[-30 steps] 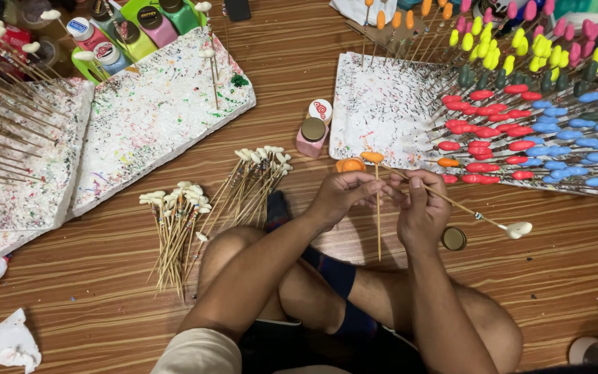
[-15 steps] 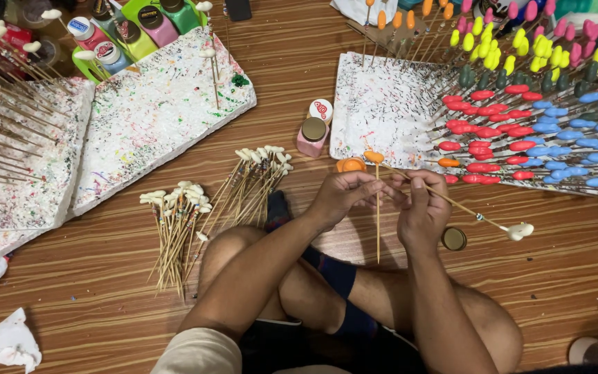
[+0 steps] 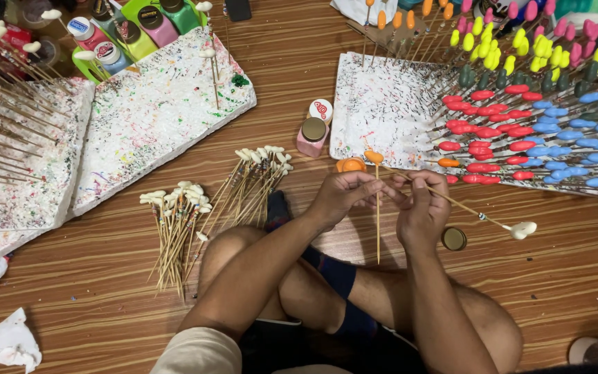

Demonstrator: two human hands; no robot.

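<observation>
Our left hand (image 3: 340,197) pinches the thin wooden skewer w/ orange-painted tip (image 3: 377,208); right hand (image 3: 420,208) grips a white-tipped brush stick (image 3: 479,215). Best we turn it slowly, dab evenly.

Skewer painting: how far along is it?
Done: rows of painted skewers stand in the right foam board. In hand: left hand holds an orange-tipped skewer; right hand holds a white-tipped stick. Left: two bundles of white-tipped skewers on the floor, more in the left foam.
</observation>
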